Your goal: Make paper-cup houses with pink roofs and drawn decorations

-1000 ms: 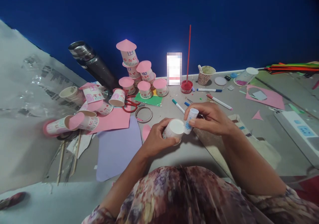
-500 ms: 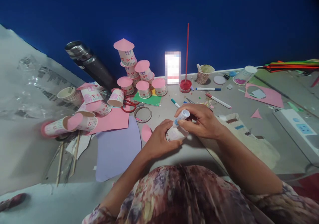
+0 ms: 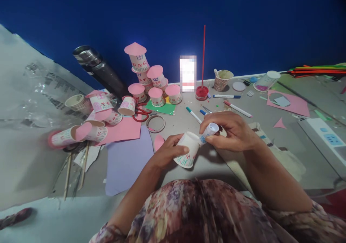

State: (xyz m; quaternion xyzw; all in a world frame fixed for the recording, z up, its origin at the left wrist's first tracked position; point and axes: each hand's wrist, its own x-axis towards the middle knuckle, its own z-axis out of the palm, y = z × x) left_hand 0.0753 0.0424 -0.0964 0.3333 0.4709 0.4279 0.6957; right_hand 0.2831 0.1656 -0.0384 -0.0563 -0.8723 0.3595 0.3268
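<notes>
My left hand (image 3: 171,150) is wrapped round a white paper cup (image 3: 190,150) with green and red drawings, tilted with its base end up. In my right hand (image 3: 229,132) is a white glue stick (image 3: 208,132), held between thumb and fingers with its lower end close to the cup's upper edge. Whether the two touch I cannot tell. A pink paper piece (image 3: 159,142) lies on the table, partly behind my left hand. Beyond my hands are a green marker (image 3: 193,114) and a blue marker (image 3: 203,112).
Decorated cups with pink paper roofs (image 3: 139,61) stand stacked at the back. Left are a dark flask (image 3: 104,70), red scissors (image 3: 140,114), a tape roll (image 3: 155,123) and purple paper (image 3: 129,163). On the right are a cloth (image 3: 281,153) and a power strip (image 3: 324,138).
The cup has turned and tipped in my left hand, so its drawn side now shows. My right hand has moved the glue stick to the right and down, towards the cup's edge.
</notes>
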